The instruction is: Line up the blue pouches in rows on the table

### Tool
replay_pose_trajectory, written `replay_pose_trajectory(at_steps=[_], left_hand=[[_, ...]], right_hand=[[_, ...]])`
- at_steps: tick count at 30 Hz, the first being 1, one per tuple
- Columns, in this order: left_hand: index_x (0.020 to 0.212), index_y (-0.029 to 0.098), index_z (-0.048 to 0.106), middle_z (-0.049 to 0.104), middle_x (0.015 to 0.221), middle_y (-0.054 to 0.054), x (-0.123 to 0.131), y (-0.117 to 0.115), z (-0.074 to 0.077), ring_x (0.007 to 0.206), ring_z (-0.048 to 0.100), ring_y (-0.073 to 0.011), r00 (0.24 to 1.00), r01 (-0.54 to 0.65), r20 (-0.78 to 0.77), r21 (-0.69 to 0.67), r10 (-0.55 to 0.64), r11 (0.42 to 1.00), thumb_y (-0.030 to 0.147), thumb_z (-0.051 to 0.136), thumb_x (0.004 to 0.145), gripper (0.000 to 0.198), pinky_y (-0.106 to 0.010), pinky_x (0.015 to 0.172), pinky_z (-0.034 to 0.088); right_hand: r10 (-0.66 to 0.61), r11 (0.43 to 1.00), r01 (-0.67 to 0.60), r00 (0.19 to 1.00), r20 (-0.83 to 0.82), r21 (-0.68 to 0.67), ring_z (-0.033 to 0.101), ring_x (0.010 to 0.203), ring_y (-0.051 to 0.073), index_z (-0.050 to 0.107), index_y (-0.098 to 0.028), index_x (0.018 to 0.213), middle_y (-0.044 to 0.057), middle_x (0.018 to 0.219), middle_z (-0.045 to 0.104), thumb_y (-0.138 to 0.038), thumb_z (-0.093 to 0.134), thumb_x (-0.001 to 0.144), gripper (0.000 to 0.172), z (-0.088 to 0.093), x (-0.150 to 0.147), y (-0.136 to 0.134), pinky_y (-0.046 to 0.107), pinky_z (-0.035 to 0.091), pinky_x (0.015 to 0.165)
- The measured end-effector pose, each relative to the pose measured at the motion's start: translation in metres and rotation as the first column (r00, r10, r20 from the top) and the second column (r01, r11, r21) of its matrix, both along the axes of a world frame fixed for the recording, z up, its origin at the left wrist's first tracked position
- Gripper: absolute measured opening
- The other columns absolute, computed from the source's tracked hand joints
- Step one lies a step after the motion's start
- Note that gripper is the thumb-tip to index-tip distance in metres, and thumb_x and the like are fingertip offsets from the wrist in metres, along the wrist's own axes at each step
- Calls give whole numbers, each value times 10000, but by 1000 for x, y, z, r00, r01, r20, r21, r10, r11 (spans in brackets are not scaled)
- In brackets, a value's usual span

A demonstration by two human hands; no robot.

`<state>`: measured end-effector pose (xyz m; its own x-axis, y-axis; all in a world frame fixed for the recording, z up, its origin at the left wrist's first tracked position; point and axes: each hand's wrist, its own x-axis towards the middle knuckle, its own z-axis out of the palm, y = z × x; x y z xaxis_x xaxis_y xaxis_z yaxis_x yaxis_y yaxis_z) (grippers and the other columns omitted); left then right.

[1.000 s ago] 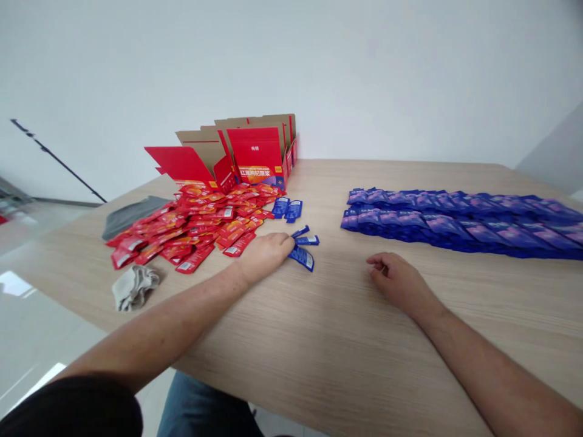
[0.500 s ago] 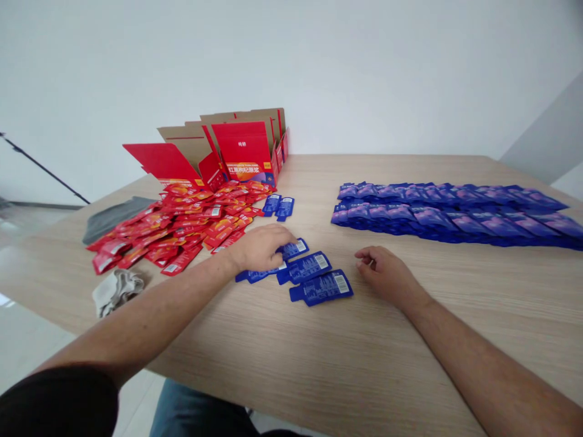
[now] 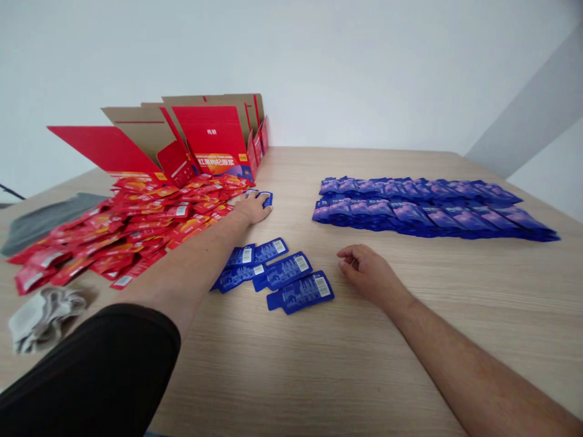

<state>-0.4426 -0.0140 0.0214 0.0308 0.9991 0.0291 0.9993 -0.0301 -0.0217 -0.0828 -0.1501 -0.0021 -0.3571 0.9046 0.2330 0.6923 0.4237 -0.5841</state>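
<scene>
My left hand [image 3: 252, 209] reaches far forward, its fingers stretched out over two blue sachets [image 3: 267, 198] beside the red pile; it partly hides them. Closer to me, several more blue sachets [image 3: 303, 291] lie barcode side up in a loose, overlapping group, partly behind my left forearm. My right hand [image 3: 367, 271] rests on the table to the right of that group, fingers curled in, with nothing visible in them. It is apart from the nearest sachet.
Red sachets [image 3: 150, 221] form a large heap on the left, before open red cartons [image 3: 212, 136]. Two long rows of overlapping blue sachets [image 3: 423, 215] lie at the right. A grey cloth [image 3: 48, 218] and a crumpled pale glove-like cloth [image 3: 43, 318] lie at the table's left.
My left hand has left the near blue sachets and moved forward to the two by the red heap. The view has shifted left; my right hand has stayed about where it was.
</scene>
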Motion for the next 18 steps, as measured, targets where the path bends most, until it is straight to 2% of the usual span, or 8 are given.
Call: replay_pose_trajectory(at_steps=[3,6,10,14,18], left_hand=[[1572,228,393,390,1627,-181,9,-13,-1,1515,329,-352,997,78,-8,2,-78,997,554,378,999,660,-548,1234,261],[1559,255,419,421,1616,-135,21,-40,-1,1525,328,-292,980,197,-14,-9,-197,980,534,421,997,627,-452,1263,235],[1549,211,437,432,1602,-162,31,-82,-2,1510,358,-309,941,337,-31,4,-337,942,506,420,1009,616,-466,1264,248],[1547,209,442,453,1586,-169,33,-111,-1,1498,381,-307,923,385,-28,2,-385,923,498,439,1004,614,-482,1250,280],[1543,223,451,469,1579,-156,34,-126,6,1474,415,-313,926,377,-4,-38,-377,925,493,437,990,616,-491,1222,330]], right_hand=[[3,1000,-3,1000,-4,3,630,853,202,704,-181,1032,61,885,674,-233,589,869,207,0,0,1,327,493,823],[2,1000,-2,1000,-16,5,626,858,201,706,-179,1029,62,893,679,-214,600,864,199,2,0,1,325,488,830],[-8,1000,7,1000,-22,-13,623,855,196,713,-167,1034,64,904,687,-204,613,876,191,7,-2,1,316,479,827],[-33,999,33,999,-20,-28,612,824,185,721,-168,1038,59,895,691,-179,621,878,189,10,-4,1,306,470,805],[-73,996,71,997,-39,-45,604,782,181,723,-171,1051,48,868,693,-194,617,892,193,10,-5,2,305,464,776]])
